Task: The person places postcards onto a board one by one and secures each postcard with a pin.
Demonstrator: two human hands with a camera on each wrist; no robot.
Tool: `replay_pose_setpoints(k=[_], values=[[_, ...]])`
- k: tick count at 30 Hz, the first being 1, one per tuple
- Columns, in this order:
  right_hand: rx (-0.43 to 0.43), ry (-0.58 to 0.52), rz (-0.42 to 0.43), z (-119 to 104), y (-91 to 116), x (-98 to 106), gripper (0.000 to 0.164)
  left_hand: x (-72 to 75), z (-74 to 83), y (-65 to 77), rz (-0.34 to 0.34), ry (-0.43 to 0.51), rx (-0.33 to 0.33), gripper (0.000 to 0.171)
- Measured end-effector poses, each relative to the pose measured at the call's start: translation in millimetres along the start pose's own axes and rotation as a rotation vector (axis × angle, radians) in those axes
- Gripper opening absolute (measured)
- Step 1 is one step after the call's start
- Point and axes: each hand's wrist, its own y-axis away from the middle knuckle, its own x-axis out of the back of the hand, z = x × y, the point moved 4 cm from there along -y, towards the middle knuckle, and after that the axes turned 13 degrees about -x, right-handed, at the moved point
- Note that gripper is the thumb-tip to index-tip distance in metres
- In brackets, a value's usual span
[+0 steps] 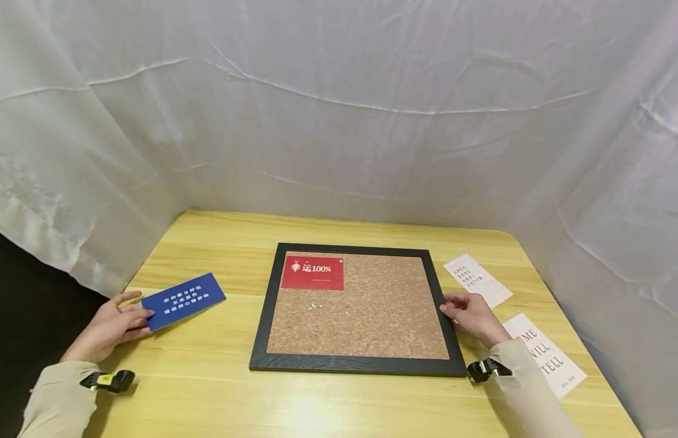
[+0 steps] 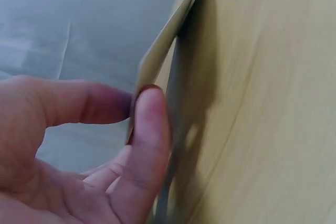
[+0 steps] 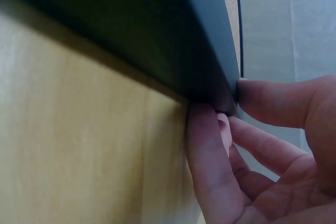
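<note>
My left hand (image 1: 111, 322) pinches the near-left end of a blue card (image 1: 183, 301) with white writing. In the left wrist view the card (image 2: 163, 45) appears almost edge-on between thumb and finger, slanting up from the wood. My right hand (image 1: 472, 315) holds the right side of a black-framed cork board (image 1: 360, 365). The right wrist view has the thumb on the face of the frame (image 3: 210, 30), with fingertips at its side and lower edge. A red card (image 1: 313, 274) with white characters lies in the board's upper left corner, a small pale dot at its top right.
Right of the board lies a white card (image 1: 478, 280) with small dark writing. Nearer me is a second white card (image 1: 549, 359) with large lettering, partly covered by my right forearm. Pale curtains (image 1: 339, 121) hang around the back and sides of the wooden table (image 1: 207, 389).
</note>
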Motion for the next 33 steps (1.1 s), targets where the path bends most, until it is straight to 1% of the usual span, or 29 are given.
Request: replay_pose_setpoints(k=[3, 6, 9, 11, 19, 25, 33], values=[[-0.003, -0.004, -0.005, -0.2, 0.4, -0.4, 0.044, 2.2, -2.6, 1.1, 0.020, 0.142, 0.006, 0.072], [0.002, 0.000, -0.012, -0.3, 0.5, -0.3, 0.044, 3.0, -4.2, 1.5, 0.034, 0.259, 0.009, 0.048], [-0.001, 0.000, -0.011, -0.4, 0.5, 0.1, 0.044, 2.1, -4.8, 1.3, 0.036, 0.330, 0.007, 0.029], [-0.005, -0.001, -0.010, -0.4, 0.8, 0.0, 0.044, 1.1, -4.5, 0.5, 0.042, 0.358, 0.006, 0.023], [-0.007, 0.002, -0.012, -1.8, 2.9, -0.3, 0.044, -5.8, 0.8, -1.1, 0.049, 0.399, -0.017, 0.017], [-0.005, 0.008, -0.013, -4.6, 5.8, -0.4, 0.045, -14.1, 10.0, -2.6, 0.044, 0.444, -0.047, 0.022], [-0.002, 0.018, -0.011, -2.3, 2.4, -0.2, 0.045, -31.0, 28.1, -5.0, 0.026, 0.403, -0.100, 0.019]])
